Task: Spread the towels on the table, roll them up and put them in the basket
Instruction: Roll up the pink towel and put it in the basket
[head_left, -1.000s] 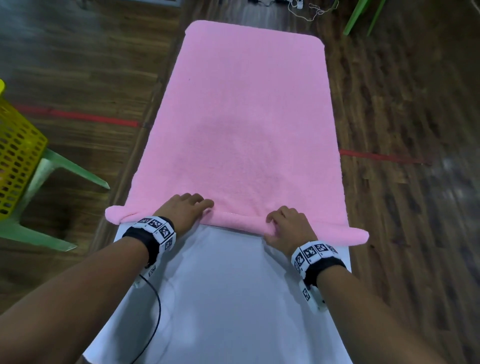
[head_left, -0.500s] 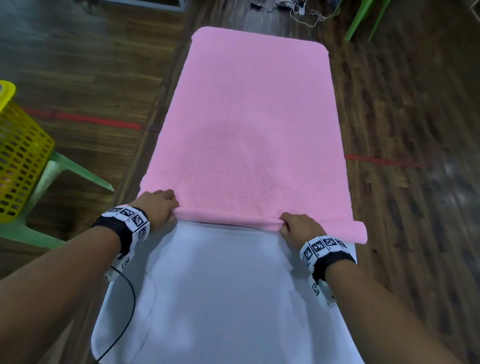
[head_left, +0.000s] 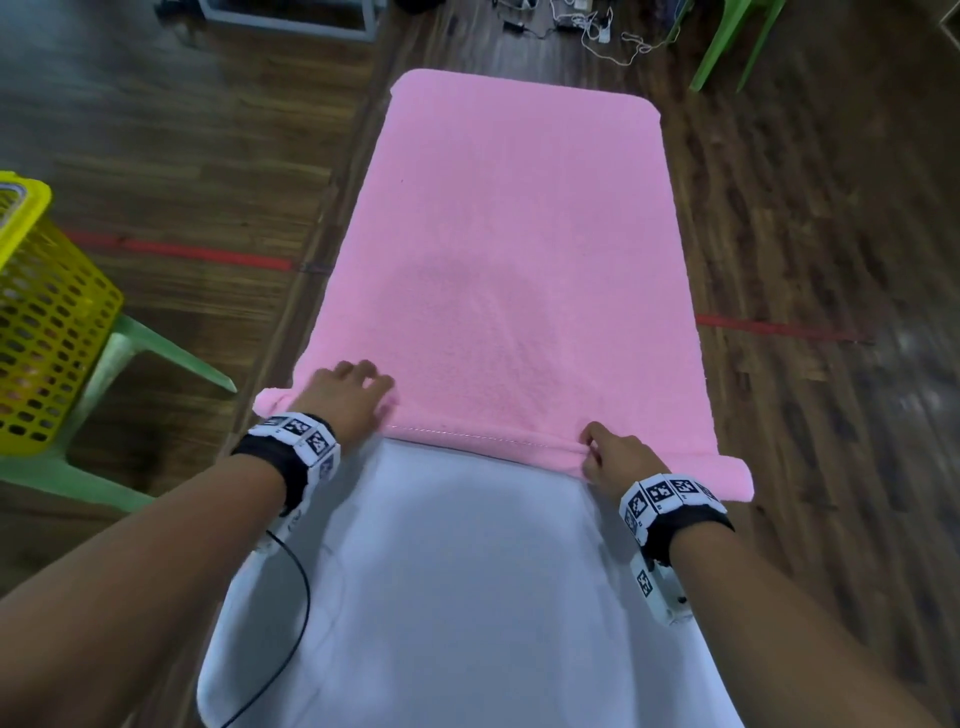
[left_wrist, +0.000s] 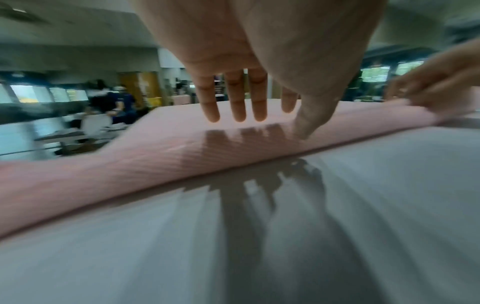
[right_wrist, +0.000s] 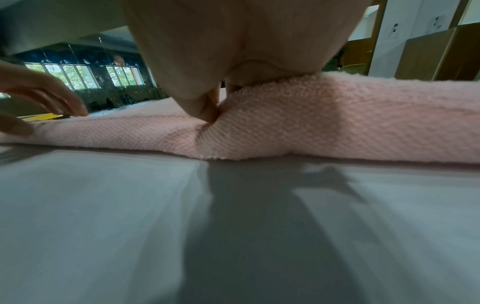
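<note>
A pink towel (head_left: 519, 249) lies spread lengthwise on the white table (head_left: 467, 597), its near edge turned over into a thin roll (head_left: 483, 439). My left hand (head_left: 353, 395) reaches over the roll's left part with straight fingers (left_wrist: 235, 102) just above the cloth and the thumb touching it. My right hand (head_left: 605, 454) pinches the roll (right_wrist: 324, 119) toward its right end between thumb and fingers. A yellow basket (head_left: 47, 317) stands on a green stool at the far left.
The table is narrow, with dark wooden floor on both sides. The green stool's (head_left: 130, 353) legs stick out near the table's left edge. A black cable (head_left: 296, 613) trails from my left wrist across the table. Cables and green chair legs (head_left: 727, 41) lie beyond the far end.
My left hand has moved right along the roll and opened flat over it. The right hand keeps its pinch at about the same spot. The head view has drawn back a little.
</note>
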